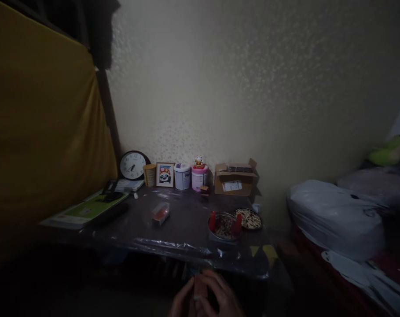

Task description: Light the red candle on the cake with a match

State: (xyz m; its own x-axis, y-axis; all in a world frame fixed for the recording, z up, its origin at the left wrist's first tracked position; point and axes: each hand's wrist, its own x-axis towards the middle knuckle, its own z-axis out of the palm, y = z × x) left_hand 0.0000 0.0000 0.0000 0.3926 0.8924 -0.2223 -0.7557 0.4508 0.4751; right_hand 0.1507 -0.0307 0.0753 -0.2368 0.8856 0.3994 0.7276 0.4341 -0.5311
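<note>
At the bottom of the view, in front of the table edge, both hands meet around a small reddish-brown matchbox (200, 287). My left hand (182, 298) grips it from the left side. The fingers of my right hand (220, 294) close over its right side and lower end. Dim light blurs the finer detail of the box. On the table ahead, a round metal dish (224, 239) holds two red candles and a heap of what look like used matches. Behind it to the right lies a plate of pale sticks (249, 219), apparently matches.
A plastic-covered table (183, 207) carries a clear-wrapped pack (161, 214) and a green flat box (87, 209). Along the wall stand a clock (133, 165), a panda picture (165, 175), two tubs and a cardboard box (233, 180). A white bag (335, 215) sits at right.
</note>
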